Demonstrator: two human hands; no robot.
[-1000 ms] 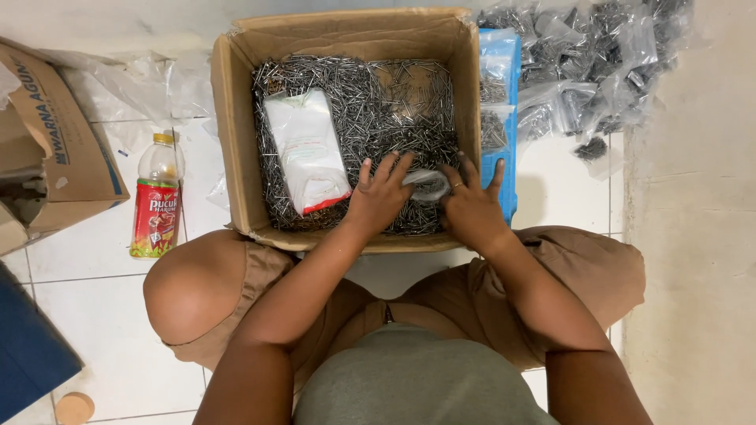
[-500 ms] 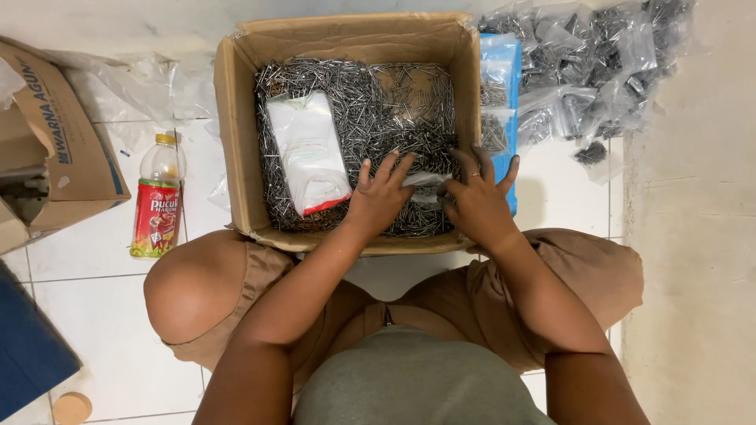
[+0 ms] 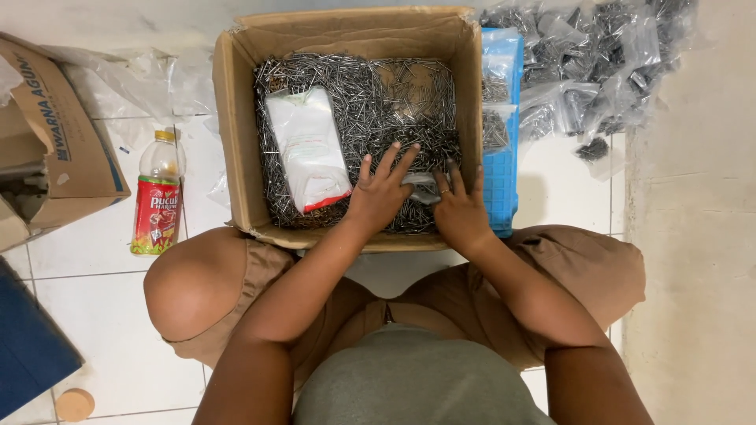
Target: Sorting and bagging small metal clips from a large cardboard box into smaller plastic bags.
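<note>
- Here, a cardboard box (image 3: 346, 35) sits on the white tiled floor (image 3: 110, 330) in front of the seated person's knees, and everything below is placed from it.
- Inside the box lies a thick layer of loose metal nails (image 3: 370, 102), with a white plastic packet (image 3: 309, 147) resting on them toward the box's left half.
- The left hand (image 3: 380, 193) lies flat on the nails near the box's front wall, fingers spread apart and gripping nothing.
- The right hand (image 3: 461, 208) is just beside it at the box's front right corner, fingers stretched out over the nails; a small clear bag (image 3: 423, 187) lies between the two hands, touching both, and whether either grip is clamped on it cannot be told.
- Against the box's right wall stands a blue plastic tray (image 3: 501, 157).
- Beyond that tray, to the box's right, is a heap of clear bags filled with nails (image 3: 591, 63).
- Left of the box, a drink bottle with a red label (image 3: 157, 201) lies on the floor, and farther left a second, open carton (image 3: 55, 134).
</note>
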